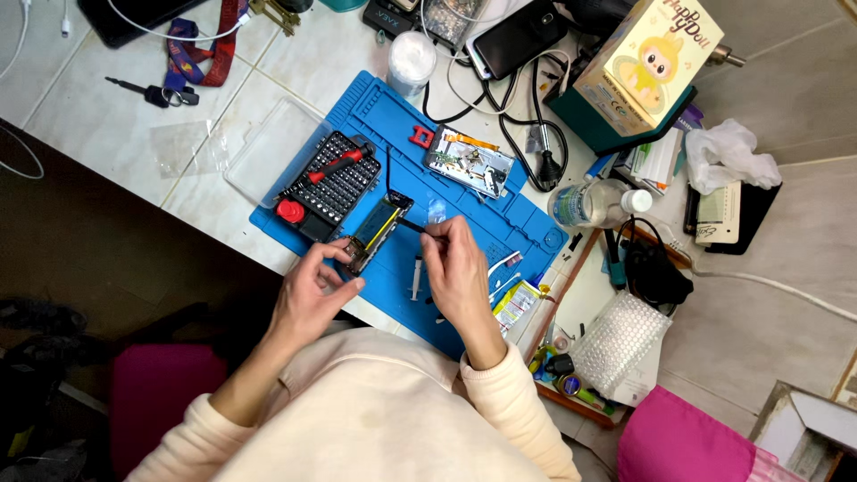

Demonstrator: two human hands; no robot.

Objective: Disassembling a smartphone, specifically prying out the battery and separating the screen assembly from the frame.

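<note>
Both hands work over the blue mat [500,223]. Left hand [312,290] grips the open phone [377,230] at its 1 o'clock. Right hand [455,268] pinches a thin tool [412,227], maybe tweezers, poking inside. Next needs a gentle, steady touch

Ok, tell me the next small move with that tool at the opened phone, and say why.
Probably ease the tool's tip down into the upper end of the opened phone. The left hand already steadies the phone's lower end on the blue mat, and the right hand holds the thin dark tool with its tip just at the phone's edge. What the tip meets is too small to tell.
</note>
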